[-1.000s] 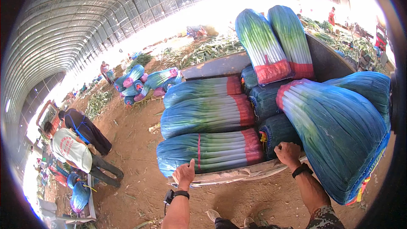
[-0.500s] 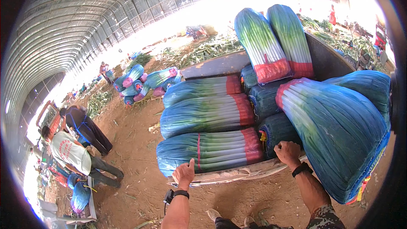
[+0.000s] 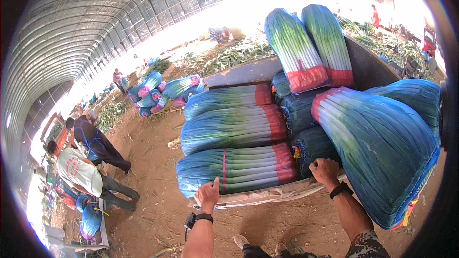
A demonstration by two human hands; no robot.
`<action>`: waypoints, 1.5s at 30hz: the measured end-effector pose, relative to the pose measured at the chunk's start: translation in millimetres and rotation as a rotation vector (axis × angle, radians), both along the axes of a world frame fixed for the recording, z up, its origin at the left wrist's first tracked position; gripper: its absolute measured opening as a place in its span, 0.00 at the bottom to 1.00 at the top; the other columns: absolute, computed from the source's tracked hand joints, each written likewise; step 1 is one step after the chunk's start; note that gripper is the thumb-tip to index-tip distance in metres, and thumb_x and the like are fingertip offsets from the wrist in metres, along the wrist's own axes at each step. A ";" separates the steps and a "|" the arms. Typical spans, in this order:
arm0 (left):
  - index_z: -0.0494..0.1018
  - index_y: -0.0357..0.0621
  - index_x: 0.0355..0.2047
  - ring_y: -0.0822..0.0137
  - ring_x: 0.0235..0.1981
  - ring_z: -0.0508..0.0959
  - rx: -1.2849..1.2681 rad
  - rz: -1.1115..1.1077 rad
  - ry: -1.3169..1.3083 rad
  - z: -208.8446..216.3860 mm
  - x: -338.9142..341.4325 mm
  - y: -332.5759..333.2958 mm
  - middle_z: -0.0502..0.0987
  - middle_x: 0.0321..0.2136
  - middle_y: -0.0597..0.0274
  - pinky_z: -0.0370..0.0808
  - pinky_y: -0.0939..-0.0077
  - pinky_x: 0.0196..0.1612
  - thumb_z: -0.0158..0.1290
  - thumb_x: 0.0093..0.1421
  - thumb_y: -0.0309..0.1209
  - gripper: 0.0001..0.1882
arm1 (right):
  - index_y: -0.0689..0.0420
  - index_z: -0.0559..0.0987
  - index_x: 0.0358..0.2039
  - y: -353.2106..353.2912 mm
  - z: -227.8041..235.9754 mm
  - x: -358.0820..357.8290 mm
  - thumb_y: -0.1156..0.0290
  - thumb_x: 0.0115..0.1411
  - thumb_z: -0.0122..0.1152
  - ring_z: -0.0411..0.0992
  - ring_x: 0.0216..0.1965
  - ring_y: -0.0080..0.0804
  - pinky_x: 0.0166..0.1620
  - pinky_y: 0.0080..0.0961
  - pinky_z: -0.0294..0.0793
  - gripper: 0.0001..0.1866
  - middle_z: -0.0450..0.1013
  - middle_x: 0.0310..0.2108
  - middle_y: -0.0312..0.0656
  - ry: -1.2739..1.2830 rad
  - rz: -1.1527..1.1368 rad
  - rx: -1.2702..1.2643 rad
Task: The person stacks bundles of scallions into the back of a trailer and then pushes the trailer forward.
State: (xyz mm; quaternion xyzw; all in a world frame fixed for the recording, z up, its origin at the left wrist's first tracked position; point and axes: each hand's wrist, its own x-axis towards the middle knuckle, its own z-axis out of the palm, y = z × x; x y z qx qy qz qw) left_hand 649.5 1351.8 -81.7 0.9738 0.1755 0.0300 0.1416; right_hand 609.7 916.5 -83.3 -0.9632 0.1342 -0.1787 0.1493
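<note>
A long net bag of green onions (image 3: 248, 171), blue at the leafy end and red at the root end, lies on its side along the truck bed's near edge. My left hand (image 3: 207, 197) is closed against its near side at the leafy end, thumb up. My right hand (image 3: 325, 172) is curled into a fist at a dark blue bag (image 3: 313, 150) beside the red end; what its fingers grip is hidden. Just right of that hand, a big net bag of green onions (image 3: 377, 148) leans out over the bed's near edge.
Two more bags (image 3: 232, 129) lie behind the front one, and two bags (image 3: 299, 50) stand tilted at the back. The bed has a metal side wall (image 3: 241, 74). Two people (image 3: 79, 169) stand on the left by another loaded vehicle. More bags (image 3: 150, 86) and loose leaves lie on the dirt floor.
My hands and the bags near them stay in place. On the left, the person in dark clothing has shifted slightly, and a distant person has moved a little.
</note>
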 end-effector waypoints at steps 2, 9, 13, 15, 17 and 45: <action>0.85 0.50 0.33 0.44 0.41 0.82 0.003 0.003 0.002 1.3 -0.3 -0.9 0.83 0.35 0.44 0.74 0.52 0.46 0.41 0.65 0.64 0.34 | 0.53 0.86 0.23 0.1 -0.1 0.1 0.56 0.53 0.65 0.80 0.27 0.50 0.34 0.45 0.79 0.14 0.81 0.24 0.48 -0.003 0.002 -0.002; 0.85 0.50 0.32 0.43 0.41 0.82 -0.003 0.006 -0.006 0.4 -0.4 -0.2 0.83 0.35 0.44 0.74 0.51 0.46 0.41 0.65 0.63 0.34 | 0.53 0.86 0.23 0.7 1.0 -0.5 0.56 0.53 0.65 0.80 0.26 0.49 0.33 0.43 0.79 0.14 0.81 0.23 0.47 -0.016 0.008 0.003; 0.85 0.50 0.32 0.43 0.40 0.82 -0.002 0.006 -0.012 0.7 -0.6 -0.9 0.83 0.34 0.44 0.74 0.51 0.45 0.41 0.65 0.63 0.34 | 0.53 0.86 0.23 0.5 1.0 -0.4 0.56 0.53 0.65 0.80 0.26 0.49 0.33 0.43 0.79 0.14 0.81 0.23 0.47 -0.011 0.003 0.004; 0.85 0.50 0.32 0.43 0.40 0.82 -0.003 0.005 -0.011 0.7 -0.6 -0.9 0.83 0.34 0.44 0.74 0.51 0.45 0.41 0.65 0.64 0.34 | 0.53 0.86 0.23 0.8 1.6 -0.9 0.56 0.54 0.65 0.80 0.26 0.49 0.33 0.43 0.79 0.14 0.81 0.23 0.47 -0.013 0.003 0.008; 0.85 0.49 0.31 0.43 0.40 0.82 0.008 0.006 -0.008 0.7 -0.4 -1.1 0.83 0.34 0.43 0.74 0.51 0.44 0.41 0.65 0.64 0.34 | 0.53 0.86 0.23 0.5 1.1 -0.8 0.56 0.54 0.65 0.80 0.26 0.49 0.33 0.43 0.79 0.14 0.81 0.23 0.47 -0.014 0.004 0.012; 0.85 0.49 0.31 0.43 0.40 0.82 0.005 0.004 -0.030 -0.3 -1.1 -0.8 0.83 0.34 0.45 0.73 0.52 0.45 0.41 0.65 0.64 0.34 | 0.53 0.86 0.23 0.4 -0.1 -0.2 0.56 0.53 0.64 0.81 0.26 0.49 0.33 0.43 0.79 0.14 0.81 0.23 0.47 -0.016 0.004 -0.017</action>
